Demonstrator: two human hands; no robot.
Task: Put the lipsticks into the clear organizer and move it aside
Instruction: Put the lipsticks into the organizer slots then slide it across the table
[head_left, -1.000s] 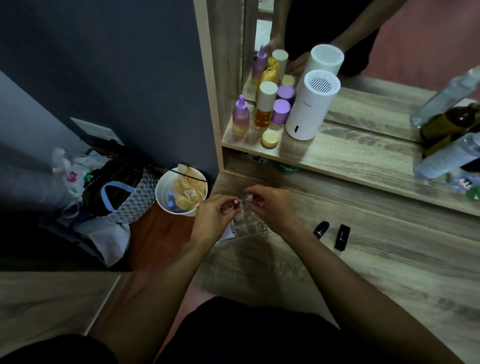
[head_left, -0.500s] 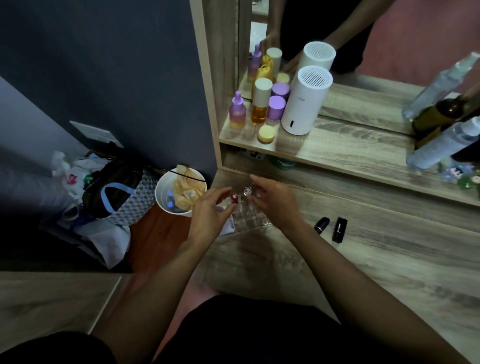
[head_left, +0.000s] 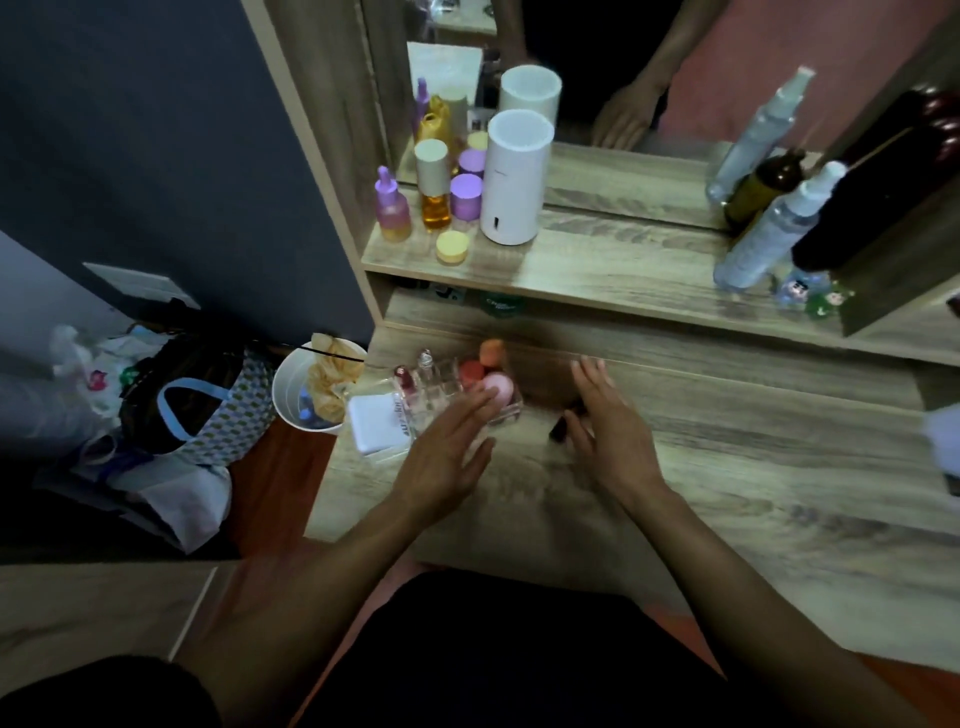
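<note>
Lipsticks, two clear-capped tubes (head_left: 413, 370), stand upright in the clear plastic organizer (head_left: 457, 395); a dark tube (head_left: 562, 426) lies just right of it, under the right hand (head_left: 608, 431) reaching open-fingered; left hand (head_left: 447, 452) open, empty, steadying

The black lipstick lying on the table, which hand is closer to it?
The right hand. Its fingers are right beside the black lipstick, partly covering it. The left hand is farther to the left, open by the clear organizer.
</note>
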